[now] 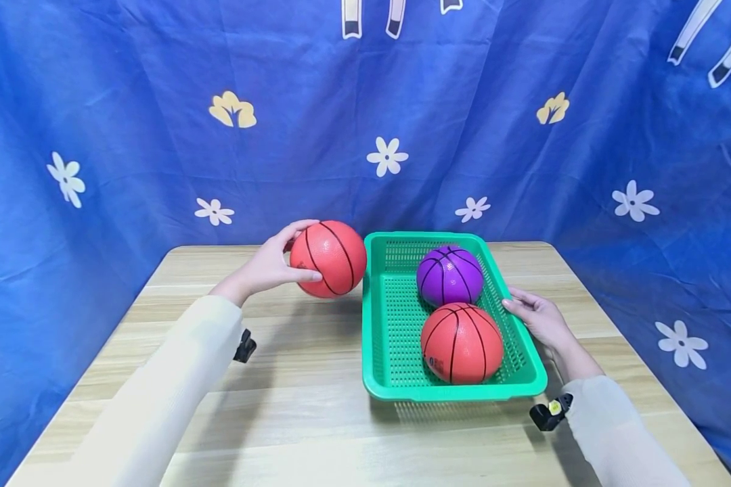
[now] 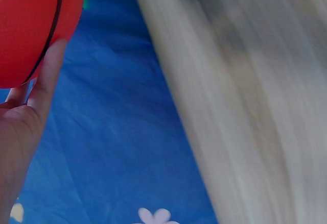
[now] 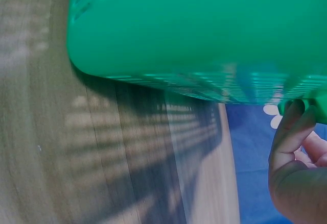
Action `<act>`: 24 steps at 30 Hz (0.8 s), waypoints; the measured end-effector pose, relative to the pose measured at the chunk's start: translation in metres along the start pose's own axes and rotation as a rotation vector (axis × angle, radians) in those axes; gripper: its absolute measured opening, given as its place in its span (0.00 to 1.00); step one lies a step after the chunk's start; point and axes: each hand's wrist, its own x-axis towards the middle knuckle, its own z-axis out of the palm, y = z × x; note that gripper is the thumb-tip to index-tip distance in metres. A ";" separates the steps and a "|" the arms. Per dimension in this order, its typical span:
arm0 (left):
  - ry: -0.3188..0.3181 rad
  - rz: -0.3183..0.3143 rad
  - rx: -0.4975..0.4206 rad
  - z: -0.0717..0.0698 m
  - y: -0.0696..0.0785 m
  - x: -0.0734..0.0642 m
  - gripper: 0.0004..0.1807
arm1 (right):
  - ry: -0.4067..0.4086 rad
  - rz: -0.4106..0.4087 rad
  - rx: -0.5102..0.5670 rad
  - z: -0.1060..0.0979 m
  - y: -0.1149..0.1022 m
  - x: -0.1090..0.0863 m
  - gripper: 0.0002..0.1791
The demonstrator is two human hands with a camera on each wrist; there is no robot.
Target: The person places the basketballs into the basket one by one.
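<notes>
My left hand (image 1: 269,265) grips a red toy basketball (image 1: 334,259) with black lines, thumb on its near side and fingers around its far left. The ball is held above the table, right beside the left rim of a green plastic basket (image 1: 451,392). Inside the basket are a purple ball (image 1: 449,276) at the back and another red ball (image 1: 461,345) in front of it. At the basket's right rim, my right hand (image 1: 541,321) pinches the edge between thumb and fingers. The right wrist view shows those fingers (image 3: 294,132) under the rim.
A light wood-grain table (image 1: 304,419) carries the basket, which casts a slatted shadow. Blue cloth (image 1: 317,149) printed with flowers hangs behind and along both sides. A small black wrist device (image 1: 245,346) sits at the left sleeve, another (image 1: 548,412) at the right.
</notes>
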 end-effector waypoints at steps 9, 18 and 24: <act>-0.032 0.023 -0.014 0.022 0.028 0.025 0.45 | 0.000 0.002 0.007 -0.001 0.001 0.001 0.37; -0.054 0.031 -0.068 0.053 0.038 0.038 0.45 | -0.013 -0.002 0.008 -0.001 0.001 0.000 0.36; -0.076 0.034 -0.116 0.072 0.039 0.042 0.45 | -0.012 -0.007 0.023 0.000 -0.001 0.000 0.36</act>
